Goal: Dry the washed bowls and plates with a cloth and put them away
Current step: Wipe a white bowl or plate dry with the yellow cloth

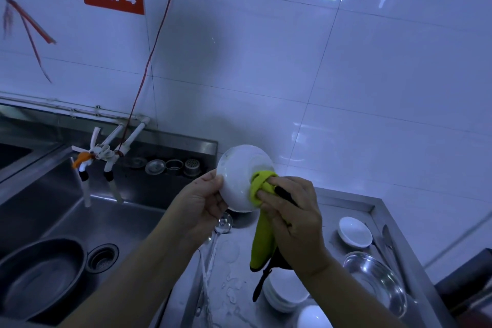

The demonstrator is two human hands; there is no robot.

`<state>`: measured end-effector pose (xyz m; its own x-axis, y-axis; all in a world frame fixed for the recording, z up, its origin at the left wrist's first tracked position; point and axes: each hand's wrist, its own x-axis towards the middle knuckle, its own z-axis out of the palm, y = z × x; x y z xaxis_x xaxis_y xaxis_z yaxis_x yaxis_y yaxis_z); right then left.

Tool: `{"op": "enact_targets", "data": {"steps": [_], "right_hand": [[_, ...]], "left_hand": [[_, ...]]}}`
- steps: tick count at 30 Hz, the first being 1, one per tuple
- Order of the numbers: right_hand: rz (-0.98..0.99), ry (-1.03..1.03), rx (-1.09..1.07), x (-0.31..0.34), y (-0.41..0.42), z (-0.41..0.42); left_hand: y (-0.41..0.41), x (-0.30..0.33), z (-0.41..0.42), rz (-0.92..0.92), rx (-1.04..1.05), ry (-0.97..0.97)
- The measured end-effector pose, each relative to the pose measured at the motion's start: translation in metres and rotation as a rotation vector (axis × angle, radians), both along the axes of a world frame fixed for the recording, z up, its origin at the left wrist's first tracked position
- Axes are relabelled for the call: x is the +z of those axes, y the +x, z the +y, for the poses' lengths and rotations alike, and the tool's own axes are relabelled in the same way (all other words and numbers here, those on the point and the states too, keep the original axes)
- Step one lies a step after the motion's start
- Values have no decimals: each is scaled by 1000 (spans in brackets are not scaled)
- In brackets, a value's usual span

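My left hand [203,201] grips a white bowl [237,173] by its rim, holding it tilted in the air with its underside facing me. My right hand [292,210] holds a yellow-green cloth [262,237] and presses it against the bowl's foot ring; the cloth's tail hangs down below the hand. On the steel counter [234,274] below lie a stack of white plates [286,293], a small white dish [355,231] and another white bowl [314,317] at the bottom edge.
A steel sink [111,221] on the left holds a dark basin [40,279] beside the drain [102,258]. Taps [106,160] hang over it. A steel plate [375,282], tongs [390,245] and a ladle [223,224] lie on the counter. A tiled wall stands behind.
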<state>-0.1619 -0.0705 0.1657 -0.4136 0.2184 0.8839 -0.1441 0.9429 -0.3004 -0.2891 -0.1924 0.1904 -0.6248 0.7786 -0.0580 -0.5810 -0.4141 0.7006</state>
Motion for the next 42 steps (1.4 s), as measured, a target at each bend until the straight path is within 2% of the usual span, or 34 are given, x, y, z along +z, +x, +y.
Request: {"op": "enact_targets", "data": {"steps": [2,5,9,16,19,21,25,29,31,33,36,39,42], "right_hand": [[7,-58,-43,4,1,6],[-40,-4,-126,16,-6,9],[-58,-47,-91,30,-14,-1],[-116,167,-25,18,6,18],[-106,184,-102,20,4,22],[-73,125,-136,25,1,17],[-5,32,-98,43,-3,1],[-214,191,-43,51,-13,-9],[-191,215,-34,52,-15,-4],[-136,65,3,55,-15,6],[-171,-287,50,57,-14,23],[-182,-394,55,46,-10,30],[-140,-519,38,27,-2,28]], "left_hand": [[2,-1,1,11,-23,2],[7,0,7,37,-26,-1],[7,8,10,49,-5,28],[-2,8,0,12,-3,-19],[3,6,0,49,-41,-56],[6,5,2,58,-49,-76],[15,3,5,161,-6,-160],[29,3,7,263,-10,-138],[30,2,5,298,-23,-108],[28,3,3,312,-29,-85],[25,6,2,265,-13,-50],[25,9,3,183,-16,-29],[23,10,7,-5,18,47]]}}
